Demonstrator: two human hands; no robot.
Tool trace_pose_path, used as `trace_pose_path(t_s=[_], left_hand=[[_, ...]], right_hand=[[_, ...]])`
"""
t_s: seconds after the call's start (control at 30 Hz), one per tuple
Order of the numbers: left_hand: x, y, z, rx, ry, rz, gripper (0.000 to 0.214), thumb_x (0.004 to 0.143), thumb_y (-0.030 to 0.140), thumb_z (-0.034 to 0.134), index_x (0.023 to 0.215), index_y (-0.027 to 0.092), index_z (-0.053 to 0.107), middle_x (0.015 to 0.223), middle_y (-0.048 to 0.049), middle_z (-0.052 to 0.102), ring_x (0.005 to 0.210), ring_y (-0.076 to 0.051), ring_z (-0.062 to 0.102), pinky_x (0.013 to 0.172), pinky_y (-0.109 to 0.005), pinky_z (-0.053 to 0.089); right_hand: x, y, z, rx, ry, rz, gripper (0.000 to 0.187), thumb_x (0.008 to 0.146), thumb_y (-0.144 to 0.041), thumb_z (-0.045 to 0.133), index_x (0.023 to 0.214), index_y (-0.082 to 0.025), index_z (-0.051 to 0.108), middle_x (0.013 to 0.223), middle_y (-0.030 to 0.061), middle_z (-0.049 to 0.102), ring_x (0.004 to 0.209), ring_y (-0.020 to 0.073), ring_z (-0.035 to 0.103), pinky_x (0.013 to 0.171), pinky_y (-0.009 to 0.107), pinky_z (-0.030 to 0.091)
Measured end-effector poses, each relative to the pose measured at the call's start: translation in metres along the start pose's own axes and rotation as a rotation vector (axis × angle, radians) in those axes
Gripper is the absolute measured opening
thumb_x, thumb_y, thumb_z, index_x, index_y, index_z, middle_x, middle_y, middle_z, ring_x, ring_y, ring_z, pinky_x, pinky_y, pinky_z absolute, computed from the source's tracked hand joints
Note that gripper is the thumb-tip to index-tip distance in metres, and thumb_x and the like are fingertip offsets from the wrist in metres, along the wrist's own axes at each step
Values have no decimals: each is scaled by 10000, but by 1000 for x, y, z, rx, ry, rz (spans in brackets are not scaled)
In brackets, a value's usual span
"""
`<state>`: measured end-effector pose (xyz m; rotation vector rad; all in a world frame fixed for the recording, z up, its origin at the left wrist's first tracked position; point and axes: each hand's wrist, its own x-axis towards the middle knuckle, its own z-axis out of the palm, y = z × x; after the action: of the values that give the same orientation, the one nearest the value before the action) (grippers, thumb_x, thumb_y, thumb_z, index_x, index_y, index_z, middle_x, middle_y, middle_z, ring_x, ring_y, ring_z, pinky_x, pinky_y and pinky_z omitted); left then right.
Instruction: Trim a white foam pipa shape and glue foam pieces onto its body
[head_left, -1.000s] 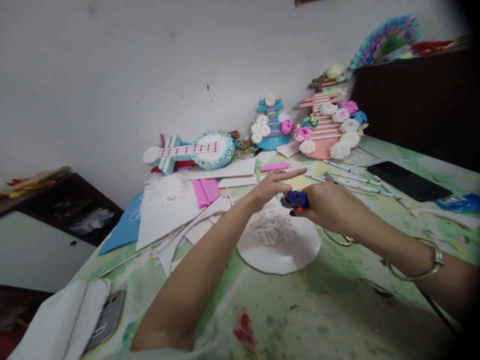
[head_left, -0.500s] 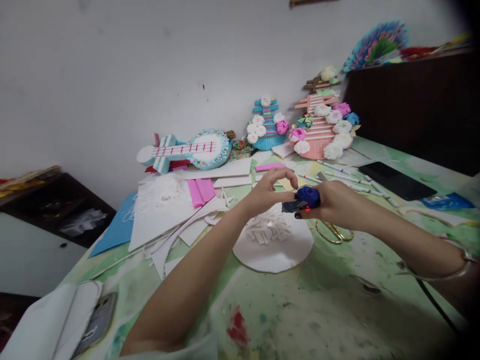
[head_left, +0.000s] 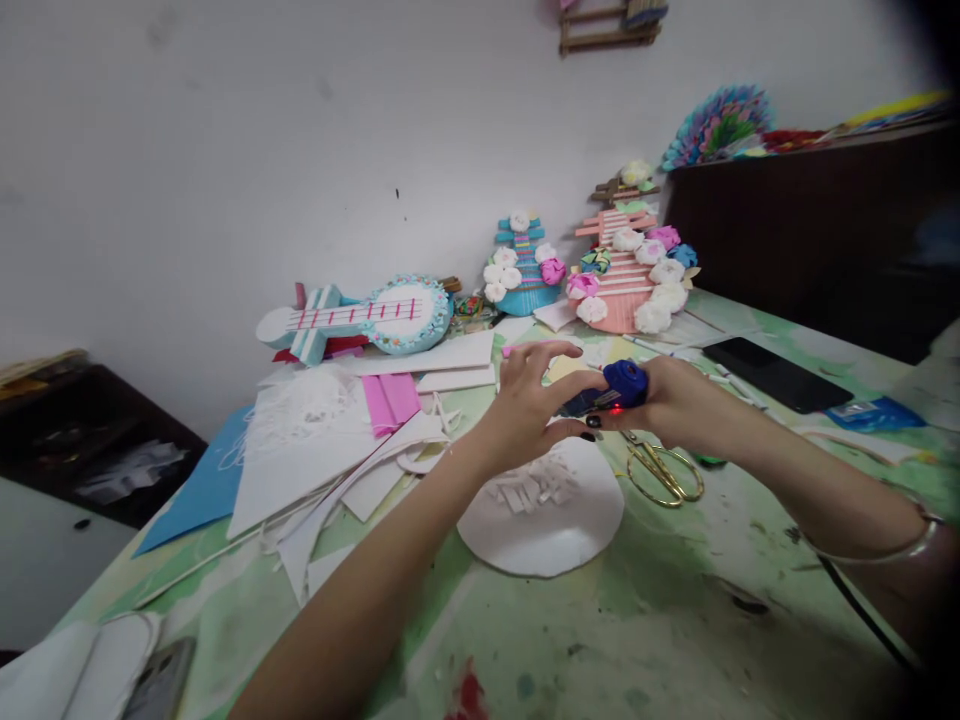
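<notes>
My right hand (head_left: pixel 686 402) is wrapped round a blue glue gun (head_left: pixel 625 383) with a small red light on it. My left hand (head_left: pixel 534 400) is at the gun's front end, with a finger on top and the thumb below, apparently gripping it. Both hands hover over a round white board (head_left: pixel 541 545). A pile of short white strips (head_left: pixel 532 485) lies on that board, partly hidden by my left hand. Gold-handled scissors (head_left: pixel 665 475) rest on the table just right of the board, their blades mostly covered by my right hand.
White boards and paper offcuts (head_left: pixel 300 480) and a pink paper piece (head_left: pixel 391 403) lie to the left. Behind stand a light-blue model instrument (head_left: pixel 405 315) and flower-trimmed blue (head_left: pixel 529 285) and pink (head_left: pixel 626 290) ones. A black phone (head_left: pixel 776 374) lies on the right.
The view has tilted up and shifted slightly. My left hand has lowered and spread around the front of the glue gun, while my right hand keeps its hold on it.
</notes>
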<state>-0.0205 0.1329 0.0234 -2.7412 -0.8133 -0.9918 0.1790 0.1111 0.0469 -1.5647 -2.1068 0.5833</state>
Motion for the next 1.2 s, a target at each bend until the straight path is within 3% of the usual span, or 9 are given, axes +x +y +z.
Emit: trace_pose_path(t_s=[0.23,0.37,0.47,0.7,0.93,1.2], left_hand=[[-5,-12,6,201,56,-18,565,661,490,703,1167,289,551,1196,-86,519,1170,-328,294,923,-456,214],[-14,-13,6,182,46,-58,546,743,578,558,1177,246,551,1021,-95,539,1025,-297,368,848,-421,235],[-21,-16,2,154,14,-71,486,827,517,437,1188,209,541,909,-80,529,896,-251,392,793,-392,248],[-33,-30,-4,67,67,-93,450,874,466,321,1098,176,583,793,-70,545,835,-233,411,762,-390,249],[-36,-34,7,19,61,-120,452,891,436,300,1124,180,590,786,-60,550,832,-219,418,779,-378,245],[-28,-26,25,-73,-23,-100,474,895,415,280,1207,190,557,828,-58,572,864,-218,410,816,-375,232]], right_hand=[[10,-5,11,26,104,4,330,637,-403,653,501,-164,472,457,-49,366,443,73,317,430,224,229],[18,-8,20,38,78,-17,292,635,-381,637,515,-157,494,466,-42,401,456,80,340,439,225,234],[22,-15,25,21,67,-43,271,629,-370,640,525,-150,520,466,-36,412,473,89,368,451,227,234],[31,-30,37,-34,50,-95,346,616,-447,667,509,-150,525,470,-32,400,474,84,371,454,221,228],[35,-17,44,-112,54,-85,344,624,-486,649,570,-151,596,486,-13,454,474,100,403,466,232,243],[19,-2,30,-251,45,-40,335,656,-487,624,598,-156,625,479,3,484,468,111,408,476,243,243]])
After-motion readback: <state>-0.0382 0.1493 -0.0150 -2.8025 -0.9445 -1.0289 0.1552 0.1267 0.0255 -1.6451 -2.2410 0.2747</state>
